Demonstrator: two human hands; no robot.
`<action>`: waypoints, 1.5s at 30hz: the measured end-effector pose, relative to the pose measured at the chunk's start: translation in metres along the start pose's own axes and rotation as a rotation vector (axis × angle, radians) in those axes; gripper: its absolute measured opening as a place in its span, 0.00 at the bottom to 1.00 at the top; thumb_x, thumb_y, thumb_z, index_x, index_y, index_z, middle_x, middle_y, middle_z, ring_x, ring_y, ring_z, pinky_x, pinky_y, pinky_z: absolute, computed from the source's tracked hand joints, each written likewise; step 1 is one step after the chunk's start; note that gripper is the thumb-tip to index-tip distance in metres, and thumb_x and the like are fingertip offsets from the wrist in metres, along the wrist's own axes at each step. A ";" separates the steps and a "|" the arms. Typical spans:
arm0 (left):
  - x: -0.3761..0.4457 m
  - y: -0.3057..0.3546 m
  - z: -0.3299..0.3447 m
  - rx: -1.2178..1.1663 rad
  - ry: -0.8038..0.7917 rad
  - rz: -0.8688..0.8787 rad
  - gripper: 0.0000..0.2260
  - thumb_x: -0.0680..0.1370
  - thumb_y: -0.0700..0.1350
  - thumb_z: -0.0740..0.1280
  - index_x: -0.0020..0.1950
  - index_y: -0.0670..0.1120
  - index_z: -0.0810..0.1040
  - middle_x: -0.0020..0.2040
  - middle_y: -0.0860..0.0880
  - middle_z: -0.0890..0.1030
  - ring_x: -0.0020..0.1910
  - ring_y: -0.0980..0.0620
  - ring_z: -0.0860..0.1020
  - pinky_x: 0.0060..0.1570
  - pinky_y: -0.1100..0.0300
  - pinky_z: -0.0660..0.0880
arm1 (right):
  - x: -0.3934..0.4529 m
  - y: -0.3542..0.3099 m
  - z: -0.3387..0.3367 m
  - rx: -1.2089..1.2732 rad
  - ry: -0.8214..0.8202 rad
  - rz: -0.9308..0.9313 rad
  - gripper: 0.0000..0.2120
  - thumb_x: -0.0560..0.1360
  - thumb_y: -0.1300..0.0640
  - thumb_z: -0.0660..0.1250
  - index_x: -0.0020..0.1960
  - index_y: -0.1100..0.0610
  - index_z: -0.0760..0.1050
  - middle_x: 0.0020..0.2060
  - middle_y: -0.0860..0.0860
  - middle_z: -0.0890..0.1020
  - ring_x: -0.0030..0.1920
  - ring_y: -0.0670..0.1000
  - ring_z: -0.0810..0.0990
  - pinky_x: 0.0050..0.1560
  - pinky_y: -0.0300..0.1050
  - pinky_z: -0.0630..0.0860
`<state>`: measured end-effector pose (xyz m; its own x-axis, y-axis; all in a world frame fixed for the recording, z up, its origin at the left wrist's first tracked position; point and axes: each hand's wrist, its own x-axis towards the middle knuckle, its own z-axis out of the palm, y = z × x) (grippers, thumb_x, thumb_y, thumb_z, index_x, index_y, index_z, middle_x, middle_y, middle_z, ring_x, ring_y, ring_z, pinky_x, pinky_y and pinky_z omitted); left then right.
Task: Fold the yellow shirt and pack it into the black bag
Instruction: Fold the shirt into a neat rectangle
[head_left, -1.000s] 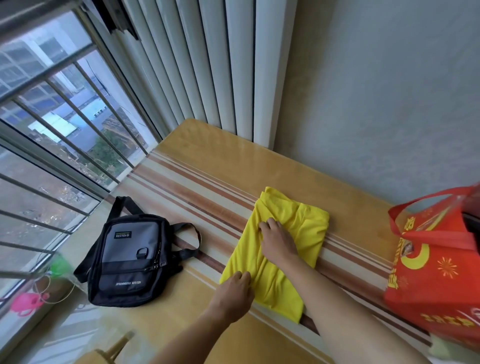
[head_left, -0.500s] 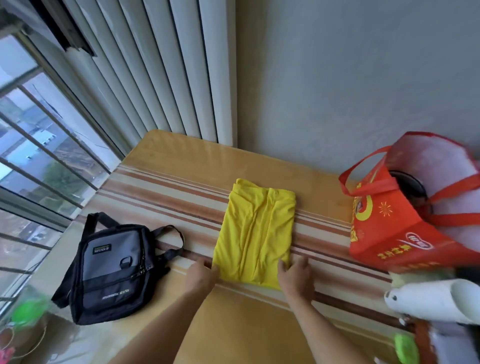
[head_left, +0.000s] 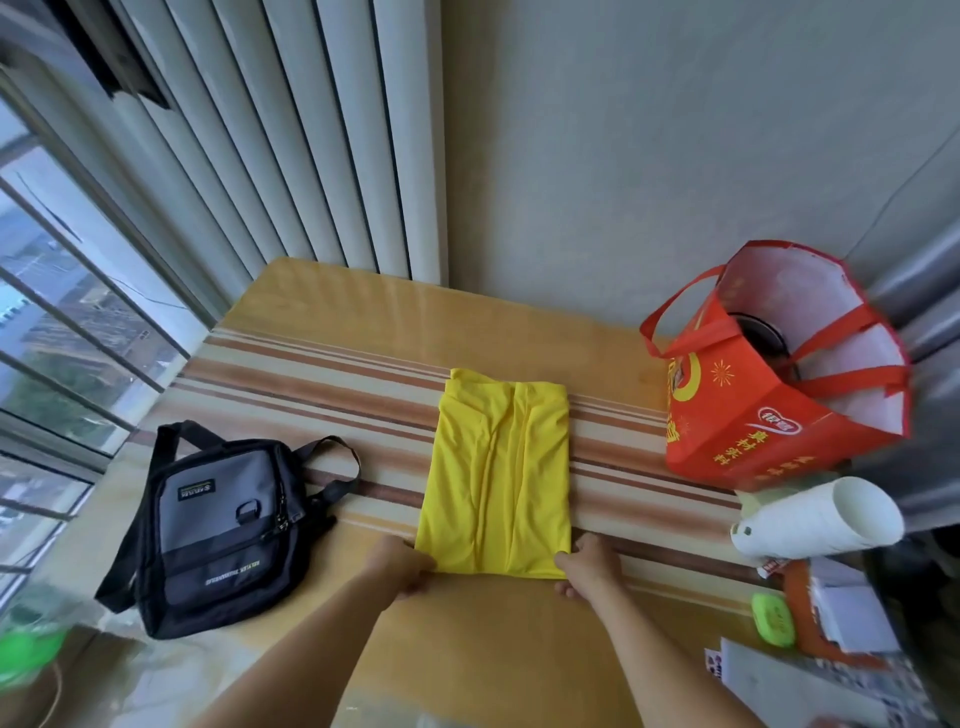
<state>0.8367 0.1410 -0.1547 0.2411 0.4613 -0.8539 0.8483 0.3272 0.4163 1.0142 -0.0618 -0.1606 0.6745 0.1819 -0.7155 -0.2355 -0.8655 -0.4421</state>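
Note:
The yellow shirt (head_left: 496, 478) lies folded into a long narrow rectangle on the striped table (head_left: 322, 374), its short end toward me. My left hand (head_left: 402, 564) pinches the near left corner of the shirt. My right hand (head_left: 587, 564) pinches the near right corner. The black bag (head_left: 218, 530), grey-fronted with a strap, lies flat on the table to the left of the shirt, with its zips shut.
A red tote bag (head_left: 769, 415) stands at the right of the table by the wall. In front of it lie a stack of white paper cups (head_left: 821, 517), a green soap-like object (head_left: 774, 618) and papers. A barred window is at the left.
My right hand left the middle of the shirt and my left hand its side; both now grip the near corners. The shirt lies straighter, and my view has turned right.

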 end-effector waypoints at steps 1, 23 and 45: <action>-0.002 -0.001 0.000 0.004 -0.010 0.000 0.03 0.72 0.35 0.71 0.42 0.40 0.79 0.34 0.42 0.80 0.26 0.48 0.78 0.22 0.64 0.72 | -0.001 0.001 0.000 -0.001 0.005 0.005 0.04 0.72 0.61 0.65 0.46 0.61 0.73 0.29 0.57 0.84 0.29 0.54 0.85 0.32 0.47 0.81; 0.033 0.190 -0.024 -0.590 0.112 0.089 0.07 0.77 0.44 0.66 0.45 0.40 0.76 0.37 0.44 0.77 0.28 0.47 0.77 0.23 0.63 0.72 | 0.083 -0.132 -0.070 0.384 0.142 -0.277 0.07 0.75 0.57 0.69 0.41 0.57 0.80 0.32 0.53 0.82 0.26 0.52 0.79 0.29 0.50 0.74; 0.120 0.224 -0.006 0.339 0.368 0.581 0.16 0.73 0.42 0.70 0.59 0.45 0.72 0.46 0.47 0.74 0.42 0.48 0.72 0.41 0.56 0.69 | 0.165 -0.178 -0.081 0.409 -0.164 -0.204 0.02 0.76 0.56 0.72 0.46 0.55 0.82 0.46 0.54 0.86 0.45 0.52 0.83 0.45 0.47 0.74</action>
<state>1.0528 0.2745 -0.1626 0.5703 0.7462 -0.3434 0.7460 -0.2954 0.5968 1.2241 0.0851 -0.1564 0.6243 0.4282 -0.6534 -0.3879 -0.5561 -0.7350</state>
